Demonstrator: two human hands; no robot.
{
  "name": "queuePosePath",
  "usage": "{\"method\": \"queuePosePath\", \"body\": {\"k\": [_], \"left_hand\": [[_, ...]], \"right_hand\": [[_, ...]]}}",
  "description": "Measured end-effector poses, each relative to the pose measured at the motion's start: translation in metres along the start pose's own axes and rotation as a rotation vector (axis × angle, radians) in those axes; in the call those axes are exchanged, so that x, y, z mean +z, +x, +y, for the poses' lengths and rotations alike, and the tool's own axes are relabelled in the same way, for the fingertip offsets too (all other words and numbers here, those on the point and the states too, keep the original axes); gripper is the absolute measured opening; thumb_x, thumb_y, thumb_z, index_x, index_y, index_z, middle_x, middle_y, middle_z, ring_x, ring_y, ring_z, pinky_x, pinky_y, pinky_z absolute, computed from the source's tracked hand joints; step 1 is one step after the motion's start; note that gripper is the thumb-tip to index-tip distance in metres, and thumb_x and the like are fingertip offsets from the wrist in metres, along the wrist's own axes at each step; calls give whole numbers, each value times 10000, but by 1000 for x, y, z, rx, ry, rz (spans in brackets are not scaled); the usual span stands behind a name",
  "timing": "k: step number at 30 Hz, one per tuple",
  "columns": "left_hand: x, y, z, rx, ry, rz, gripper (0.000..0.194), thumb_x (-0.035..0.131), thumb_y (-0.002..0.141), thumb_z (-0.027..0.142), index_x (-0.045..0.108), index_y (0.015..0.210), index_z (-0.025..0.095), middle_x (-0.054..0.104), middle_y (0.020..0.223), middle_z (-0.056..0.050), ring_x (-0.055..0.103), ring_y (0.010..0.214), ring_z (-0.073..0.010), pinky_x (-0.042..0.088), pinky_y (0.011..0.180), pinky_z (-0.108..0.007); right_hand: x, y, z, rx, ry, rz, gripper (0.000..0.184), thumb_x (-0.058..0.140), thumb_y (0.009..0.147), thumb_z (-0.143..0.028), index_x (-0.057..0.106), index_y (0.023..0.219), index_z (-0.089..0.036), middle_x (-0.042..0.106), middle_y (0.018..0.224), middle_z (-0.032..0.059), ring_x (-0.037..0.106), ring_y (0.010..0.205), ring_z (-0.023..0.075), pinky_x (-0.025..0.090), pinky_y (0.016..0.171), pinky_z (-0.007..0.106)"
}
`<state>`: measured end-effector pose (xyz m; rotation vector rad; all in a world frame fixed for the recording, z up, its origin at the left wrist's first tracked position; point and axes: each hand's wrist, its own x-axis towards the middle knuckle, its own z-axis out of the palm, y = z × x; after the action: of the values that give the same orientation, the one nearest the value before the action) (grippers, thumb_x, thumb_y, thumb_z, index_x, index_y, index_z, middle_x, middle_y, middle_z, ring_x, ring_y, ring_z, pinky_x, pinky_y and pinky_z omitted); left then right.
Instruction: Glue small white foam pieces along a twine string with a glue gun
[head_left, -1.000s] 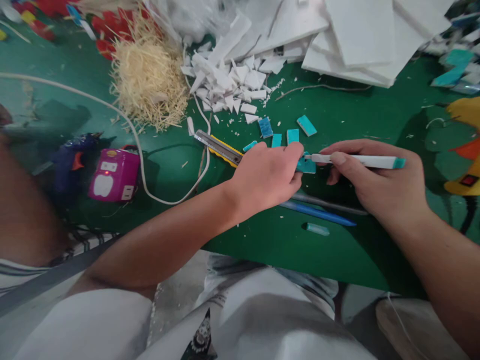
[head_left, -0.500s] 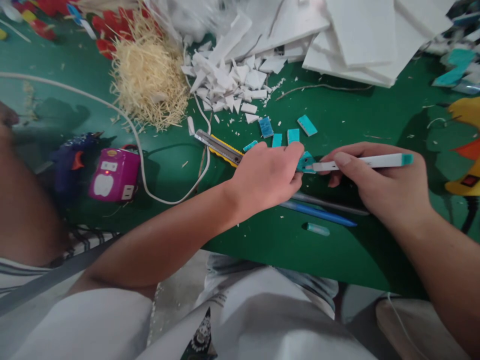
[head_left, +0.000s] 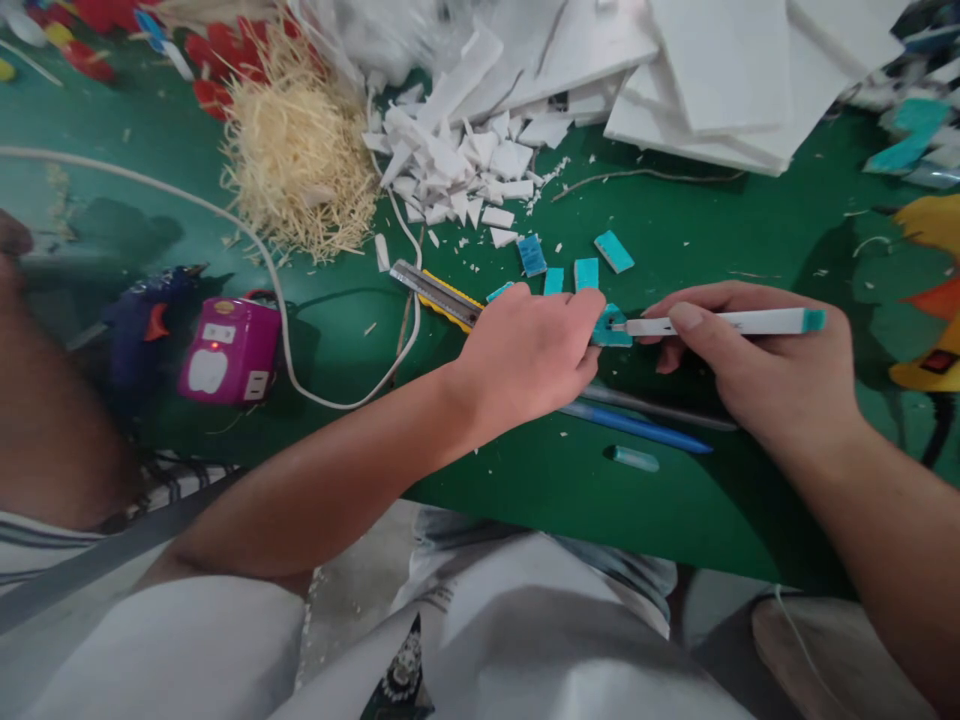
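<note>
My left hand (head_left: 532,345) is closed on a small teal foam piece (head_left: 616,335), which sticks out past its fingertips just above the table. In my right hand (head_left: 765,350) is a white marker (head_left: 739,322) with a teal end, held like a pen, its tip at the teal piece. Beyond my left hand lie small teal foam pieces (head_left: 586,272) and a darker blue one (head_left: 532,255). A yellow utility knife (head_left: 442,297) rests partly under that hand. Below it are a blue pen (head_left: 645,427), a dark slim rod (head_left: 664,408) and a translucent teal marker cap (head_left: 635,459).
White foam scraps (head_left: 465,165) and foam sheets (head_left: 720,70) fill the back, beside a heap of straw (head_left: 300,155). At left are a magenta power adapter (head_left: 229,350), a white cable (head_left: 281,330), a dark blue glue gun (head_left: 142,325) and another person's arm (head_left: 52,400). A yellow tool (head_left: 934,300) stands at right.
The marker in my right hand has shifted slightly, its tip moving over the teal piece. My left hand has stayed almost still, still gripping that piece.
</note>
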<state>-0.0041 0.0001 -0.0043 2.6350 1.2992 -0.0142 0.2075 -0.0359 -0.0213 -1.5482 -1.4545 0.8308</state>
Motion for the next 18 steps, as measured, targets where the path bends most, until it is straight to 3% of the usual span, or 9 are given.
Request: {"method": "queuePosePath", "body": {"k": [10, 14, 18], "left_hand": [[-3, 1, -2, 1, -29, 8, 179, 611, 1055, 247, 757, 1123, 169, 698, 720, -11, 770, 796, -254, 507, 792, -369], [-4, 2, -1, -10, -32, -19, 189, 597, 1065, 242, 757, 1126, 161, 709, 731, -13, 766, 790, -248, 512, 804, -374], [-2, 1, -1, -6, -40, -6, 190, 602, 1062, 241, 757, 1140, 164, 716, 735, -11, 764, 786, -246, 513, 805, -374]], "right_hand": [[2, -1, 4, -1, -22, 12, 412, 809, 901, -677, 856, 847, -272, 714, 618, 11, 616, 538, 151, 457, 479, 306], [2, 0, 0, -6, -31, 32, 333, 823, 907, -601, 865, 863, -274, 714, 626, 5, 627, 552, 152, 480, 511, 309], [0, 1, -11, 54, -35, -30, 249, 840, 873, -516, 868, 869, -268, 725, 647, 7, 643, 571, 146, 481, 520, 294]]}}
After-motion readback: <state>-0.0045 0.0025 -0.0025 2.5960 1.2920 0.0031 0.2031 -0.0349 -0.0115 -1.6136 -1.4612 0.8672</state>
